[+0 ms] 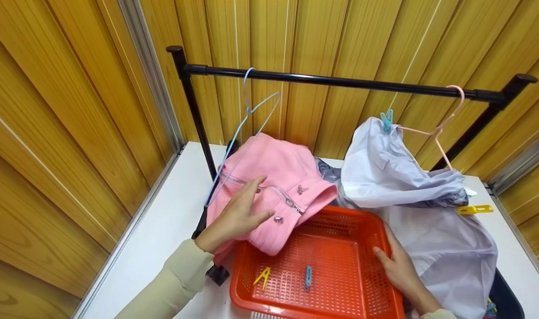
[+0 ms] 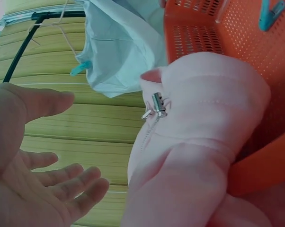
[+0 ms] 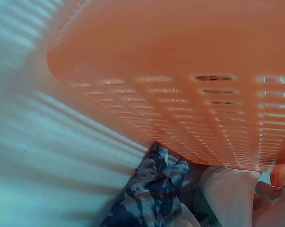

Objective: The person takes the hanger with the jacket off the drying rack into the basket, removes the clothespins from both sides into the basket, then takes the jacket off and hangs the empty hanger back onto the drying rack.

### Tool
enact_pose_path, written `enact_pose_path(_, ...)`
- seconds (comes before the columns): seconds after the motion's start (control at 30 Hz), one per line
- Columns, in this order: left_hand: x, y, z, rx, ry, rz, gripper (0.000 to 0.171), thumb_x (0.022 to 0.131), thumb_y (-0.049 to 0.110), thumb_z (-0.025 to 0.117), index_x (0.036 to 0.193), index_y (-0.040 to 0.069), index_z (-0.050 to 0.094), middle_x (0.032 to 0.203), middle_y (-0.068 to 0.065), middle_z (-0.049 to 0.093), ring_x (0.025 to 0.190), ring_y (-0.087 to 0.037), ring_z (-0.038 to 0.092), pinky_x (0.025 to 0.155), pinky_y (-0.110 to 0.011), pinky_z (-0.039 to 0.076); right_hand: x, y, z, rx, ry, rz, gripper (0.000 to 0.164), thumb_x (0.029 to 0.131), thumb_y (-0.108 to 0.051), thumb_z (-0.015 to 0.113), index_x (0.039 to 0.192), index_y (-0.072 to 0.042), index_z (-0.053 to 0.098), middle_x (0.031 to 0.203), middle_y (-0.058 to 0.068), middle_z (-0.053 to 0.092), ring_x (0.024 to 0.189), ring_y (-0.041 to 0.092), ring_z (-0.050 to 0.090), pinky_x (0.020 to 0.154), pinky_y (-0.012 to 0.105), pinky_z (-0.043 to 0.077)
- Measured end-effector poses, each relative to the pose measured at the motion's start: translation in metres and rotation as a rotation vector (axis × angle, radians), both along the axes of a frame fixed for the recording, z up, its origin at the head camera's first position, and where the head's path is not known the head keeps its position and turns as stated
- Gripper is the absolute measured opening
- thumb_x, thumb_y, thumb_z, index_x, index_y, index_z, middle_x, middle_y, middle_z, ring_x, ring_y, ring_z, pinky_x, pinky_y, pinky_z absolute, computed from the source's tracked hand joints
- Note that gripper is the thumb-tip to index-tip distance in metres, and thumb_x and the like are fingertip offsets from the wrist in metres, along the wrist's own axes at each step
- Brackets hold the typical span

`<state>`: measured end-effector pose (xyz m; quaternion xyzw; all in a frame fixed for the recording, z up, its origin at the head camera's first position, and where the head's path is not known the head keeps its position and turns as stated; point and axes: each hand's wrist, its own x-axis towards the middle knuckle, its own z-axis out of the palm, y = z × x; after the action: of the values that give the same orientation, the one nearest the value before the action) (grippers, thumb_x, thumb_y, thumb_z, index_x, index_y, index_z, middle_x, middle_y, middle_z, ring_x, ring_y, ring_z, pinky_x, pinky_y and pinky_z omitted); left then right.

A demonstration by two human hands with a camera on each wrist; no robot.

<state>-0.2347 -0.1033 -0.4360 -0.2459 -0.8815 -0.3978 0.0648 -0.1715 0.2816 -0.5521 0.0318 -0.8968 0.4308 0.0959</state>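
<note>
My left hand [image 1: 234, 219] hovers over a pink zippered garment [image 1: 278, 164], fingers spread and holding nothing. In the left wrist view the palm [image 2: 19, 198] is apart from the pink cloth [image 2: 190, 109]. The garment hangs by a light blue wire hanger [image 1: 238, 133] and droops over the left side of a red plastic basket [image 1: 340, 266]. My right hand [image 1: 402, 268] grips the basket's right rim, thumb on the inside. A yellow clothespin [image 1: 263, 278] and a blue clothespin [image 1: 308, 277] lie in the basket. The right wrist view mostly shows the basket's perforated outer side [image 3: 180, 47].
A black rack bar [image 1: 340, 81] spans the back. On its right, a pink hanger [image 1: 437, 128] carries a pale garment [image 1: 380, 164] with a blue clothespin [image 1: 387, 120] and a yellow clothespin [image 1: 475, 209]. A dark container [image 1: 504, 288] sits at lower right. Wood-patterned walls surround the white table [image 1: 141, 257].
</note>
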Motion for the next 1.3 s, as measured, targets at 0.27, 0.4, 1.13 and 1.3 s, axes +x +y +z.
enact_pose_path(0.27,-0.018,0.007,-0.007,-0.15,-0.073,-0.01,0.08,0.081,0.023,0.076,0.148,0.012,0.033,0.15,-0.008,0.039,0.138,-0.025,0.038,0.116,-0.042,0.031,0.0,0.001,0.0,-0.005,-0.029,0.007,0.069,0.096,-0.011,0.056,0.154,-0.005,0.018,0.153,0.029,0.026,0.134,0.049,0.034,0.091,-0.006,0.015)
enact_pose_path(0.4,-0.03,0.011,-0.011,-0.222,-0.102,-0.014,0.081,0.079,0.022,0.078,0.148,0.014,0.035,0.15,-0.009,0.038,0.138,-0.027,0.039,0.115,-0.043,0.031,0.0,0.001,0.0,-0.009,-0.023,0.002,0.069,0.095,-0.01,0.056,0.153,-0.004,0.02,0.153,0.029,0.026,0.134,0.049,0.034,0.091,-0.006,0.015)
enact_pose_path(1.13,-0.065,0.035,-0.021,-0.333,-0.236,-0.022,0.084,0.072,0.019,0.083,0.145,0.016,0.042,0.143,-0.013,0.044,0.123,-0.031,0.051,0.107,-0.044,0.04,0.0,0.002,-0.001,-0.011,-0.045,-0.013,0.069,0.095,-0.011,0.057,0.154,-0.007,0.02,0.153,0.028,0.027,0.134,0.047,0.034,0.097,-0.001,0.02)
enact_pose_path(1.3,-0.067,0.04,-0.024,-0.404,-0.217,-0.001,0.081,0.07,0.021,0.083,0.142,0.019,0.046,0.138,-0.012,0.048,0.117,-0.033,0.055,0.096,-0.052,0.043,0.001,0.003,-0.001,-0.008,-0.023,-0.002,0.069,0.095,-0.012,0.056,0.154,-0.007,0.02,0.152,0.029,0.029,0.133,0.049,0.036,0.092,-0.005,0.016)
